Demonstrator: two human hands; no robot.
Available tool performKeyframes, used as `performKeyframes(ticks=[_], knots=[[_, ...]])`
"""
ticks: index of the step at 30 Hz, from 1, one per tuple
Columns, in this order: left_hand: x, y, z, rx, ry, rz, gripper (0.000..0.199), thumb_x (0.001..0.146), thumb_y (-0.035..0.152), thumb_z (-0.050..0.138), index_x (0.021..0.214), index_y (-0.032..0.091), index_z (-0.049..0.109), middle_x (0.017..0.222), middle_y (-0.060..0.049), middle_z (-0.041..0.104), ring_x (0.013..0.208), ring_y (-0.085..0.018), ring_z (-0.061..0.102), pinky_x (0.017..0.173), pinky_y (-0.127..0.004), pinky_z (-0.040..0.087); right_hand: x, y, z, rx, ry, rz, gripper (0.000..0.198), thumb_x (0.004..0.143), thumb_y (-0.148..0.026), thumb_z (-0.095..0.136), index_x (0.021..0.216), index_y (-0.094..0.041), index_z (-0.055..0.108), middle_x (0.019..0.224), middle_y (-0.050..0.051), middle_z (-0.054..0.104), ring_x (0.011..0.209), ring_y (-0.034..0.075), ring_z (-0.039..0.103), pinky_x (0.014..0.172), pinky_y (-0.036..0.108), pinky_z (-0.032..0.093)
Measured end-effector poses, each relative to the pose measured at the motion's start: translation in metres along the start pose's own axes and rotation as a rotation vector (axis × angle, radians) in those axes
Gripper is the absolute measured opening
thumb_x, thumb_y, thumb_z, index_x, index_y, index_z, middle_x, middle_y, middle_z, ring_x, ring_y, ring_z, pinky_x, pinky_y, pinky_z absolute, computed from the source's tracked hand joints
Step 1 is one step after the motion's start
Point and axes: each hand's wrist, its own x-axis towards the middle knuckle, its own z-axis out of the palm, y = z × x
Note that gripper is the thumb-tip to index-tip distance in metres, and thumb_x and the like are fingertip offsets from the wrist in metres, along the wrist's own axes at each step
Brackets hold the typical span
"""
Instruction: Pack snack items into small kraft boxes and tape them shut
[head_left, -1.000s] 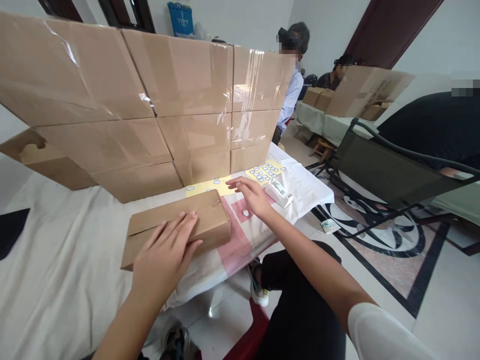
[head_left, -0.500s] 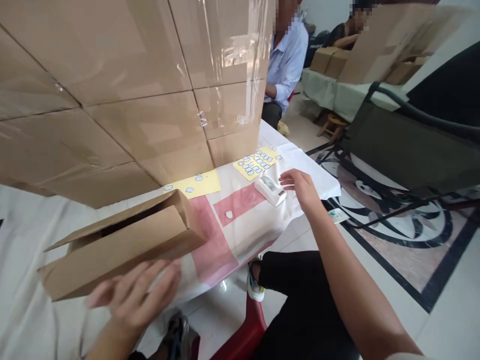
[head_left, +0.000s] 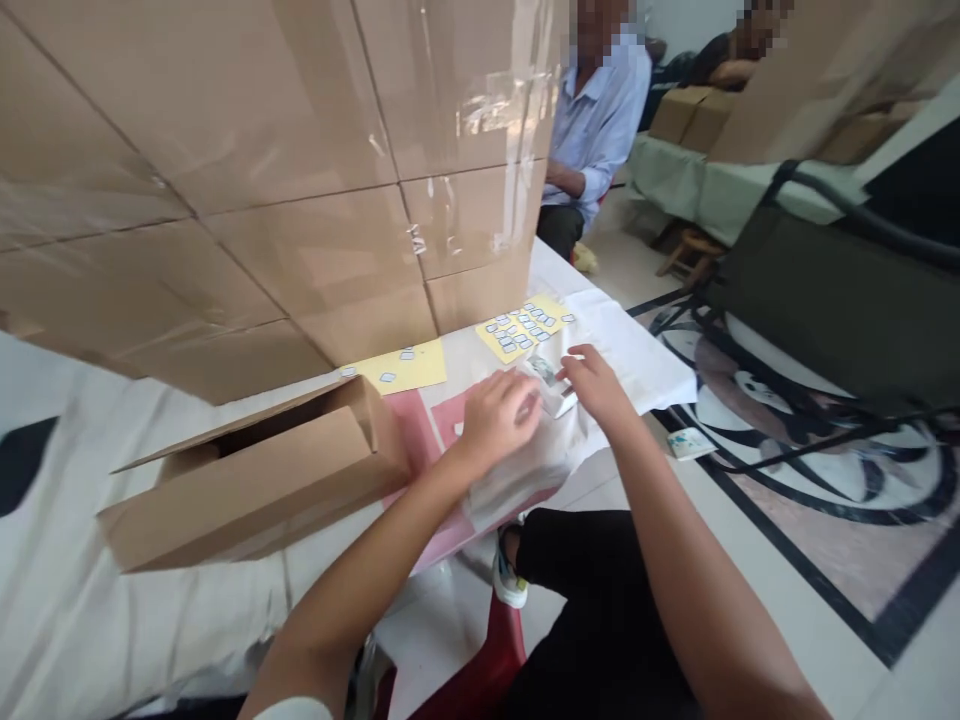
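A small white box (head_left: 559,405) with a picture on its top lies on the pink and white table cover. My left hand (head_left: 499,415) is just left of it, fingers curled in towards the thumb; whatever they hold, if anything, is hidden. At the box's right side is my right hand (head_left: 592,385), its fingers loosely bent and apart, the tips at the box's edge. Behind the box lies a yellow sheet (head_left: 491,345) bearing several small pale stickers. Another yellow sheet (head_left: 420,375), with only a few stickers, lies farther left.
An open cardboard carton (head_left: 255,500) rests on the left part of the table. Stacked taped cartons (head_left: 300,250) form a wall behind. A seated person (head_left: 600,120) is beyond the table. To the right stands a dark folding chair (head_left: 810,270); a printed packet (head_left: 690,443) lies on the floor.
My left hand has moved from in front of the carton, right and away from me, to the white box. My right hand has come slightly closer to the box's edge.
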Motion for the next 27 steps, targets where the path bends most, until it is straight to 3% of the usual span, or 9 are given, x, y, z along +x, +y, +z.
performKeyframes(ticks=[2, 5, 11, 14, 17, 23, 27], knots=[[0.02, -0.011, 0.019, -0.028, 0.045, -0.057, 0.024, 0.097, 0.024, 0.052, 0.119, 0.019, 0.061, 0.112, -0.01, 0.07, 0.107, -0.027, 0.061, 0.091, -0.041, 0.049, -0.001, 0.0, -0.001, -0.025, 0.003, 0.009, 0.031, 0.082, -0.036, 0.052, 0.11, -0.022, 0.055, 0.081, 0.003, 0.072, 0.076, 0.022, 0.065, 0.073, 0.034, 0.048], [0.021, -0.028, 0.033, -0.053, 0.052, -0.101, 0.033, 0.093, 0.029, 0.06, 0.124, 0.018, 0.057, 0.12, -0.012, 0.068, 0.106, -0.029, 0.059, 0.089, -0.043, 0.049, 0.001, 0.003, -0.003, -0.05, 0.001, 0.033, 0.033, 0.083, -0.037, 0.051, 0.113, -0.021, 0.054, 0.085, 0.004, 0.072, 0.079, 0.023, 0.066, 0.073, 0.033, 0.048], [0.004, -0.039, 0.028, -0.056, -0.043, 0.002, 0.043, 0.087, 0.024, 0.066, 0.13, 0.022, 0.058, 0.14, -0.006, 0.064, 0.115, -0.028, 0.055, 0.092, -0.042, 0.046, 0.006, 0.007, -0.002, -0.073, 0.001, 0.066, 0.034, 0.084, -0.039, 0.054, 0.112, -0.021, 0.057, 0.076, 0.003, 0.071, 0.079, 0.025, 0.068, 0.074, 0.035, 0.049], [0.005, -0.037, 0.03, -0.001, -0.135, 0.106, 0.031, 0.09, 0.025, 0.062, 0.121, 0.026, 0.067, 0.153, -0.002, 0.054, 0.12, -0.029, 0.054, 0.091, -0.045, 0.047, 0.008, 0.006, 0.002, -0.094, 0.003, 0.055, 0.033, 0.085, -0.039, 0.053, 0.113, -0.022, 0.057, 0.072, 0.001, 0.071, 0.077, 0.024, 0.068, 0.076, 0.036, 0.049], [0.004, -0.036, 0.033, 0.01, -0.201, 0.171, 0.022, 0.092, 0.028, 0.061, 0.11, 0.028, 0.073, 0.16, 0.0, 0.047, 0.124, -0.03, 0.053, 0.099, -0.048, 0.048, 0.01, 0.006, 0.006, -0.113, 0.003, 0.051, 0.032, 0.086, -0.04, 0.052, 0.112, -0.022, 0.058, 0.068, 0.001, 0.07, 0.073, 0.024, 0.067, 0.074, 0.036, 0.049], [0.0, -0.036, 0.037, 0.003, -0.294, 0.169, 0.02, 0.091, 0.029, 0.064, 0.108, 0.026, 0.076, 0.164, 0.0, 0.04, 0.125, -0.032, 0.053, 0.11, -0.056, 0.045, 0.014, 0.007, 0.008, -0.067, 0.001, 0.097, 0.022, 0.084, -0.039, 0.054, 0.099, -0.023, 0.058, 0.06, 0.0, 0.066, 0.063, 0.022, 0.064, 0.067, 0.034, 0.049], [-0.002, -0.036, 0.038, -0.017, -0.271, 0.171, 0.022, 0.093, 0.03, 0.064, 0.111, 0.028, 0.076, 0.167, -0.002, 0.034, 0.132, -0.034, 0.05, 0.11, -0.057, 0.047, 0.016, 0.008, 0.01, -0.014, 0.005, 0.105, 0.014, 0.083, -0.036, 0.052, 0.087, -0.023, 0.057, 0.059, 0.001, 0.064, 0.062, 0.022, 0.064, 0.064, 0.033, 0.049]])
